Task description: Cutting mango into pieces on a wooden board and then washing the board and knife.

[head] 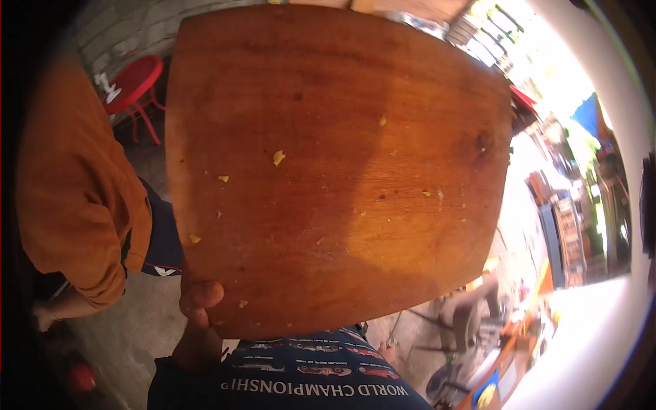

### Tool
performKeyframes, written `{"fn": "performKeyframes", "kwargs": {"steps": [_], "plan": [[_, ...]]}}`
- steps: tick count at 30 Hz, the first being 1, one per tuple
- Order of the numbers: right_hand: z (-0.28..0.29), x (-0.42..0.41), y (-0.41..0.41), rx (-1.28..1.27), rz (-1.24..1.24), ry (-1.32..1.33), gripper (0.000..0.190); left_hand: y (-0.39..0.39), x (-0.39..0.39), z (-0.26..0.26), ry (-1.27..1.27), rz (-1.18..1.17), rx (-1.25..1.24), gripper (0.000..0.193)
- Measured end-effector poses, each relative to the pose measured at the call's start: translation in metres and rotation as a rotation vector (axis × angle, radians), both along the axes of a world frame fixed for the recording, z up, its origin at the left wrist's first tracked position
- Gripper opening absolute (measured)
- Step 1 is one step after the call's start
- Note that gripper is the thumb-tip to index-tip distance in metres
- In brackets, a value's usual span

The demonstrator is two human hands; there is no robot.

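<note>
A broad reddish-brown wooden board [318, 169], with curved-looking edges, fills most of the head view in front of my chest. My left hand [202, 300] grips its near left corner, with the thumb over the top face and the other fingers mostly hidden at the edge and beneath. Several small yellow flakes [278, 158] lie scattered over the board's face. A brighter patch of light falls across its right half. My right hand is out of view.
At left stands a person in an orange-brown shirt [77, 195], close to the board's edge. Behind them is a red stool [134, 82] with a white object on it, near a block wall [128, 31]. A chair [464, 318] stands on the concrete floor [143, 328] at lower right.
</note>
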State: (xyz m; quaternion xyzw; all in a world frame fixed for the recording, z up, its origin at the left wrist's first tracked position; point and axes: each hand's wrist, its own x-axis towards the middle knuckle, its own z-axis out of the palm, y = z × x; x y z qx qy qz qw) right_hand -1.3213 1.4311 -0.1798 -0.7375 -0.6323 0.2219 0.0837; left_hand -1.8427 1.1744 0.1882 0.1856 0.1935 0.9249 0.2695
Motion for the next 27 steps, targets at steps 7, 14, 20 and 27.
{"fn": "performKeyframes", "kwargs": {"steps": [7, 14, 20, 27], "plan": [[-0.032, -0.223, 0.248, -0.095, 0.294, -0.108, 0.037, 0.073, -0.124, -0.054, -0.141, 0.524, -0.253, 0.076], [-0.042, -0.493, 0.457, 0.047, 0.762, 0.032, 0.04, 0.089, -0.159, -0.116, -0.351, 1.001, -0.544, 0.058], [-0.002, -0.771, 0.458, 0.028, 1.193, 0.223, 0.039, 0.078, -0.231, -0.25, -0.356, 1.147, -0.656, 0.06], [-0.047, -0.954, 0.353, -0.119, 1.305, 0.173, 0.029, 0.046, -0.47, -0.254, -0.465, 1.187, -0.746, 0.044]]}}
